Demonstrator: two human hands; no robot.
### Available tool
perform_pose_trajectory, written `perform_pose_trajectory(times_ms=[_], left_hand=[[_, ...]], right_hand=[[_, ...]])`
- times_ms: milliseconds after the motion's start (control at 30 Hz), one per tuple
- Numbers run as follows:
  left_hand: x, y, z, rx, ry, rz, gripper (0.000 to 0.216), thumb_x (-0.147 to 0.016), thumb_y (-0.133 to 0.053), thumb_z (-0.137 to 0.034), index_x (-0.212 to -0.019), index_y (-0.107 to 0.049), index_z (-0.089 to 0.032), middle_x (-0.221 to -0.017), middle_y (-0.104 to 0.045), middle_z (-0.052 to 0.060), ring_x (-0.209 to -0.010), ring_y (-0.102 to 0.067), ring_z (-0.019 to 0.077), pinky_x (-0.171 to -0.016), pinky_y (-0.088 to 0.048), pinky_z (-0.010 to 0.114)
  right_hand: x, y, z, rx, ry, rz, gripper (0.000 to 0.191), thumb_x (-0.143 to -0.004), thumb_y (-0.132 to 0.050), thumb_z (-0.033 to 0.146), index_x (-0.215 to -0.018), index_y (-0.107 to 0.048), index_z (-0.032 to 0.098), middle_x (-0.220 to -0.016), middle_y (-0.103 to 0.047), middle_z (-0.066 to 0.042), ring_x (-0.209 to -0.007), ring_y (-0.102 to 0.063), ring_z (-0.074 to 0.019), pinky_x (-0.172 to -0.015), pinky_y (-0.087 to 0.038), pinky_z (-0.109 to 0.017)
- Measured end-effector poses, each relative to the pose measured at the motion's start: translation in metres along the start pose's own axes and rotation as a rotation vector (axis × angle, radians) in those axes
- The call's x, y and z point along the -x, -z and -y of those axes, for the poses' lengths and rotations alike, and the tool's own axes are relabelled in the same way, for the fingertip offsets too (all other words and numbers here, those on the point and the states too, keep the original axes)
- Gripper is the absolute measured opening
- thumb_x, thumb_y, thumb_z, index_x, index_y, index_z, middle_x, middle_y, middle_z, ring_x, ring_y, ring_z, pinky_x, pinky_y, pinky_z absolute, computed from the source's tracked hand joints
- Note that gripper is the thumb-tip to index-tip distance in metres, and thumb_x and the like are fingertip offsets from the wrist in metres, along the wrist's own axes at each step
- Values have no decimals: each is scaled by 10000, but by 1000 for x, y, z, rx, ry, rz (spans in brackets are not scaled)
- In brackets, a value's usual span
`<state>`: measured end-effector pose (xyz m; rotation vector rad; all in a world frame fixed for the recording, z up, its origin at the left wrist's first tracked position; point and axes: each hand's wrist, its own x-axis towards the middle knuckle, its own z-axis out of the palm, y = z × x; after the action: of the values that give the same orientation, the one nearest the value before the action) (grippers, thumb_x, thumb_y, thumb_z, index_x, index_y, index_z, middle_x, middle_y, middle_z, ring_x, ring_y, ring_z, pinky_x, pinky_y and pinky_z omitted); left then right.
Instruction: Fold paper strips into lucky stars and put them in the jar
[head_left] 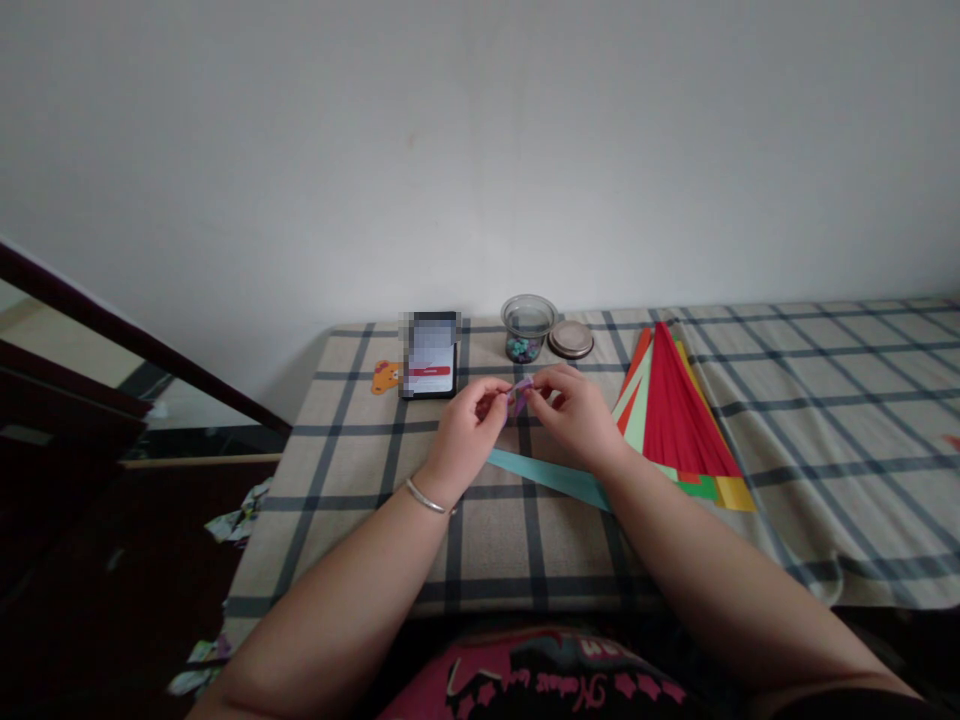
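Observation:
Between my fingertips is a small folded strip of purple paper. My left hand pinches its left side, and my right hand grips it from the right. Under my wrists, a light blue paper strip lies slantwise on the checked cloth. Just beyond my hands stands a clear plastic cup with small teal and purple pieces at its bottom. The exact folds of the purple strip are too small to make out.
A round lid lies beside the cup. To the right, red paper strips fan out with green, orange and yellow ones. A phone rests on a bear-shaped piece at left. The wall borders the table's far edge.

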<state>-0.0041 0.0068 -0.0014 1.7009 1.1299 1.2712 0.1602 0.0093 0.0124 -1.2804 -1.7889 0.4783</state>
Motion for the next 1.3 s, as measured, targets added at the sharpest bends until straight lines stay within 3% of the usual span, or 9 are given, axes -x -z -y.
perform_pose_trajectory(times_ms=[233,467,767,967,1300], left_hand=[[1,0,-1,-117,-43,40,176,-871,-508,-211,-988,-640,-198,-913,-694,62,-804,-661,162,-731,-534,280],[2,-1,-1,-176,-59,83,217,-855,-499,-157,-1014,-639,-206,-948,-708,57,-822,-672,164,-773,-543,297],[2,0,-3,-119,-65,73,139,-852,-592,-300,-934,-632,-195,-902,-689,48,-794,-653,163,-732,-537,285],[2,1,-5,-193,-96,39,124,-873,-560,-290,-889,-624,-185,-863,-685,41,-783,-645,156,-730,-523,271],[3,1,-4,-323,-166,15,133,-880,-535,-252,-874,-646,-179,-852,-703,42,-782,-650,153,-732,-507,261]], right_hand=[[2,3,5,147,1,-41,122,-821,-564,242,-879,-665,206,-836,-652,-48,-700,-608,-165,-598,-479,-280],[3,2,5,247,26,-54,81,-803,-559,212,-805,-639,215,-807,-644,-40,-709,-598,-172,-602,-459,-278],[7,5,13,444,242,-17,103,-863,-554,234,-833,-651,221,-863,-687,-55,-865,-583,-228,-721,-448,-332],[8,7,14,472,330,3,160,-901,-518,249,-886,-675,221,-935,-693,-63,-884,-583,-218,-750,-451,-329],[7,5,12,414,359,-60,126,-864,-556,211,-820,-674,209,-874,-684,-51,-841,-595,-201,-730,-464,-310]])
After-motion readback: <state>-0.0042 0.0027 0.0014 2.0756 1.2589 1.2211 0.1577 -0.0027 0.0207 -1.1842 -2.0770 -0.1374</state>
